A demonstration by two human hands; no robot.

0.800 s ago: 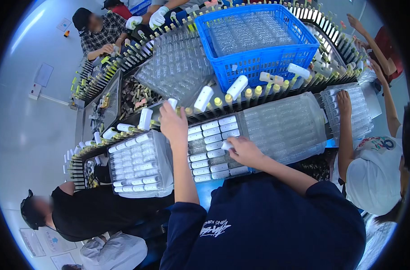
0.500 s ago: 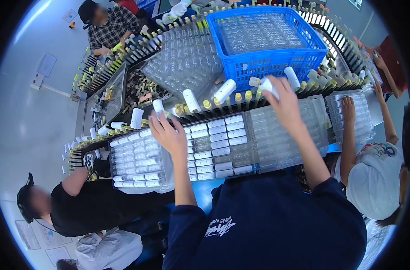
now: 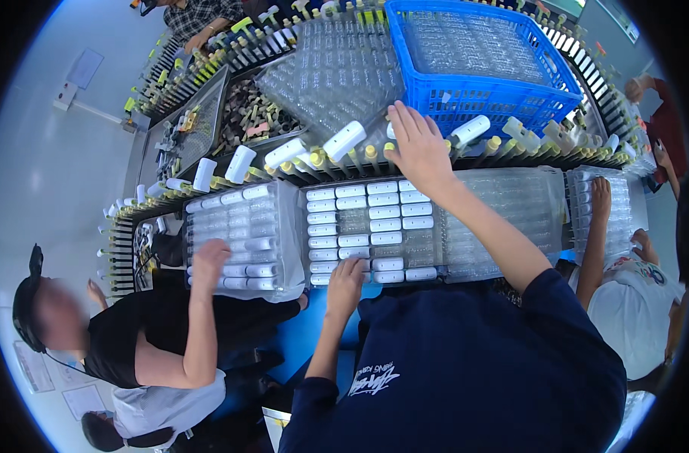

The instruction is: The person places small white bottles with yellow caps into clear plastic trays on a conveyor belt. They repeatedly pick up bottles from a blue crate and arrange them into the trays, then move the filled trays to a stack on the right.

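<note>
Right hand [image 3: 421, 151] is out past the far right corner of the clear tray [image 3: 421, 248], fingers stretched long, thumb standing off to the left. And there's the key item: a half-hidden white piece [image 3: 390, 130] showing right in that gap, left of the palm, down among the yellow-tipped pegs [image 3: 371, 152]. Touching or just behind? Can't tell from here, and too little shows to read its long axis.

Its neighbours read better. To the left, a slanted white piece [image 3: 344, 140] leans up toward the right; on the other side of the hand, a second slanted piece [image 3: 471, 130] leans the same way, near the front wall of the blue crate [image 3: 477, 98]. The right hand is clearly the nearer one to all three.

Down at the tray's near edge, it's the left hand [image 3: 345, 287], fingers bunched and pointing toward the far edge. Just beyond the fingertips, a seated white piece [image 3: 353, 253] lies lengthwise along the near edge, so the fingers come at it crosswise. Is anything pinched there? The fingers cover it; no telling. Against the clear tray's right edge sits a cloudy tray [image 3: 503, 219], and the right forearm crosses above the meeting line.
</note>
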